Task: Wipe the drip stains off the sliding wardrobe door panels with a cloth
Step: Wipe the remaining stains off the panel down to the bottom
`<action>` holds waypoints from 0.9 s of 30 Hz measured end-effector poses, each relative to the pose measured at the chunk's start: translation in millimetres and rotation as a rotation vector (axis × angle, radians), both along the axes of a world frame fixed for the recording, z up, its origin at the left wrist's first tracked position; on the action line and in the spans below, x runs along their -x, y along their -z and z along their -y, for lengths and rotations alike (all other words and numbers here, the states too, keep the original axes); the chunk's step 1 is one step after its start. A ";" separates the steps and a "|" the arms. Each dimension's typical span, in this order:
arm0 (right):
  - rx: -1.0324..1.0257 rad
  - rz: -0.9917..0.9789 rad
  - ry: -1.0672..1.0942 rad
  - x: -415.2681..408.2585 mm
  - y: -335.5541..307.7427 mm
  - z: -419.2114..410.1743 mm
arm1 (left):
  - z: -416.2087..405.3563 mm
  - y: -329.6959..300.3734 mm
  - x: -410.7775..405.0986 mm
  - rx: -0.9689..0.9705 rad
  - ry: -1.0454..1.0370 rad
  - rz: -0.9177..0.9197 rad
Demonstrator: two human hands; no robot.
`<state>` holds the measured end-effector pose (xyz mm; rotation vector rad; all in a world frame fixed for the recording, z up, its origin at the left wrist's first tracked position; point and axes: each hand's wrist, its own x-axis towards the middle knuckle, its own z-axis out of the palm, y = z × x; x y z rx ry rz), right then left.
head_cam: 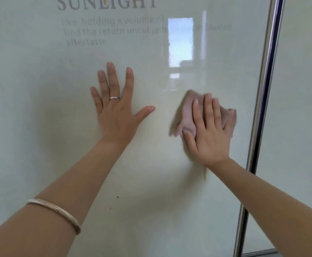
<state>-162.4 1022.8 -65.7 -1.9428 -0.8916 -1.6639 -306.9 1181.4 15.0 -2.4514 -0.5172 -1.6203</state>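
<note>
The right hand (209, 130) presses a crumpled pink cloth (190, 112) flat-fingered against the glossy cream sliding door panel (40, 108), at 3 o'clock from the left hand (117, 106), which braces open-palmed, holding nothing. Keep pressure even; work downward toward the dark specks (114, 202) at 6 o'clock.

I count two hands: left hand (117, 112) and right hand (209, 138). One pink cloth (188, 112). Two door panels: near panel (40, 117) and far panel (299, 108). One metal frame strip (262, 108). One ring (114, 97), one bangle (58, 212). Three small dark specks (117, 196) that I can make out.
</note>
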 end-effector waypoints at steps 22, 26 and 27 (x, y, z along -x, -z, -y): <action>-0.037 -0.097 -0.008 0.6 116.9 -7.6 | 0.2 73.1 -2.1 -0.056 0.045 -0.019; 0.060 -0.211 0.023 14.3 195.2 4.3 | -3.6 96.7 -3.6 -0.056 0.056 -0.007; 0.065 -0.218 0.027 14.8 200.9 6.1 | -4.2 98.0 -3.5 -0.058 0.056 -0.006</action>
